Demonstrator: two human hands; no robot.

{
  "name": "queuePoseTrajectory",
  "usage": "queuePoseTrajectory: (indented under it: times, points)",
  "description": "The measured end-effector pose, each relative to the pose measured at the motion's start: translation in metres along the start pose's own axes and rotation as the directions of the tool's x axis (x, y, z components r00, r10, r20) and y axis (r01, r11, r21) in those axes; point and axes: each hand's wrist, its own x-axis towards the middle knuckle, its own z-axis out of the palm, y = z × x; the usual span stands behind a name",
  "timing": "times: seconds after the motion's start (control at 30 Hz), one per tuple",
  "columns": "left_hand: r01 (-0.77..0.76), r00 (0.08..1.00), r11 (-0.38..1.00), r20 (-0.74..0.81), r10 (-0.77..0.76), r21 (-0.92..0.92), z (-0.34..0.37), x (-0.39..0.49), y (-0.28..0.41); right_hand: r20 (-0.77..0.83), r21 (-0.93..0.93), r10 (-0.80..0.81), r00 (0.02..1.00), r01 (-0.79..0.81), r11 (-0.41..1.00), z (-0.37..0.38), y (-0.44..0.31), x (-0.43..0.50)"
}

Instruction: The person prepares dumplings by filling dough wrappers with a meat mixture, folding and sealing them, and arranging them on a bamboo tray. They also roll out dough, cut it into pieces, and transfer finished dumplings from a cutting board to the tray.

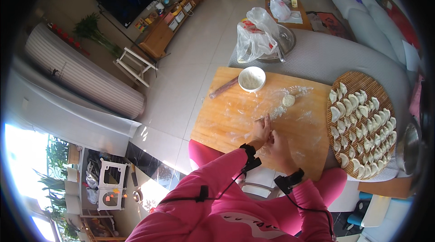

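My left hand (261, 131) and my right hand (279, 146) meet over the near middle of a floured wooden board (217, 123). The fingers are close together, and whatever may be between them is hidden. A small dark edge shows by my left fingertips, too unclear to name. Beyond my hands, a round piece of dough (288, 100) sits on the board amid loose flour. A white bowl (251, 87) holding flour stands at the board's far edge, with a wooden rolling pin (223, 87) lying beside it on the left.
Right of the board, a round woven tray (353, 80) carries rows of dumplings. A metal bowl (409, 146) stands past it. Beyond the board, plastic bags (256, 34) rest in a metal basin (289, 38) on a grey padded seat (316, 51). A white stool (136, 65) stands at left.
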Motion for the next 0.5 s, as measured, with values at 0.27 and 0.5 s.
queuePoseTrajectory:
  times: [0.27,0.5]
  points:
    - [0.3,0.916,0.952,0.26,-0.305,0.062,-0.007,0.009,0.027,0.048,0.073,-0.027,0.998,0.024,0.997,-0.005,-0.005,0.006]
    - [-0.183,0.979,0.977,-0.065,0.191,0.11,-0.001,0.004,0.009,0.037,-0.049,0.099,0.994,-0.097,0.994,0.003,0.002,0.002]
